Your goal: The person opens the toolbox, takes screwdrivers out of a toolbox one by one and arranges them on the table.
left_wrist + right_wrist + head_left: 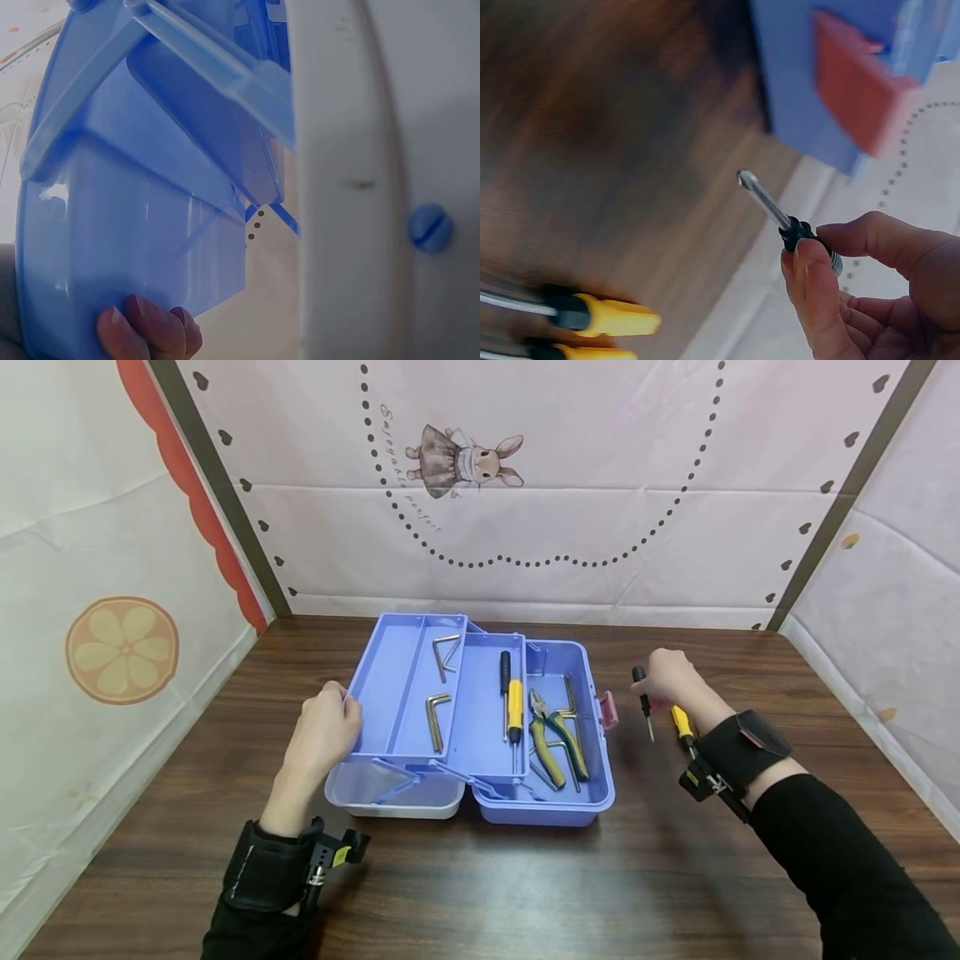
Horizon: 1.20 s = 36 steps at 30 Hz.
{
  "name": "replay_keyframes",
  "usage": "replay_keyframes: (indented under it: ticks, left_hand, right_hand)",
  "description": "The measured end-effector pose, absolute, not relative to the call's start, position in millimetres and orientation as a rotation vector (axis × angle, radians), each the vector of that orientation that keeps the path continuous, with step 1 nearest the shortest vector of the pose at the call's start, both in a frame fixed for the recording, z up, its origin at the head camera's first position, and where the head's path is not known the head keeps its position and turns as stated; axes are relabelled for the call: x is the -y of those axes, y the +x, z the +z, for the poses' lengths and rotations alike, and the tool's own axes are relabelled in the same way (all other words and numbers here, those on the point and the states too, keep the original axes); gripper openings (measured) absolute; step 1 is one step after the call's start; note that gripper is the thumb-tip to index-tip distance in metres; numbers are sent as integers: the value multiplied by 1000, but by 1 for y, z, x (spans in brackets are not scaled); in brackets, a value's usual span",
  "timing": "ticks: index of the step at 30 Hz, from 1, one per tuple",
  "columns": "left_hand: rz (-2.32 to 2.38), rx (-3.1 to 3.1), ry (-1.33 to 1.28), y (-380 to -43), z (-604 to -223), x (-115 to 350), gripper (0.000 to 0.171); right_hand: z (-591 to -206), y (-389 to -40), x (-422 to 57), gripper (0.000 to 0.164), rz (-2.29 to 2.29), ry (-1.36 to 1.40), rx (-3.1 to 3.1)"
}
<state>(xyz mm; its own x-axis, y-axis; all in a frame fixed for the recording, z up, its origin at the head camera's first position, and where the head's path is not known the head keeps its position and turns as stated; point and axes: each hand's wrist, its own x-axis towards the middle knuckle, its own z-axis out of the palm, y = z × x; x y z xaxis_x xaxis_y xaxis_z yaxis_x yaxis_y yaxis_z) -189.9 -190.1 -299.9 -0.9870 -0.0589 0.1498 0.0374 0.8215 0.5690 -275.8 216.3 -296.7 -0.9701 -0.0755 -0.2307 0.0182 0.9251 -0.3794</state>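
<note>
The right grip [670, 677] pinches a small black screwdriver [766, 204], which a slack hold could drop onto the desk [540, 893]. Left of that grip is the toolbox [543, 814], its upper tray [386, 693] held by the left grip [326, 727]; a hard tug might spill its hex keys [434, 728].

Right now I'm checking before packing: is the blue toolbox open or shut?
The toolbox is open: its trays are spread sideways, and pliers show inside.

Head view faces forward, down over the blue toolbox [542, 816]! Left-wrist view peers close from its left; right-wrist view, off its right, shares its pink latch [859, 86] with the head's.
</note>
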Motion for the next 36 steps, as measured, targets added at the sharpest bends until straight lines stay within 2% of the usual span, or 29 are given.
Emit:
replay_keyframes:
  ticks: [8, 18, 36]
  left_hand:
    - [-879, 2827, 9, -190, -301, 190, 27]
    - [-882, 2822, 5, -190, -301, 190, 27]
    - [-879, 2813, -2, -190, -302, 190, 27]
  right_hand:
    - [-323, -280, -230, 22, -585, 99, -2792]
    - [-337, -278, -234, 23, -543, 235, -2778]
    - [-341, -274, -236, 22, -416, 192, -2786]
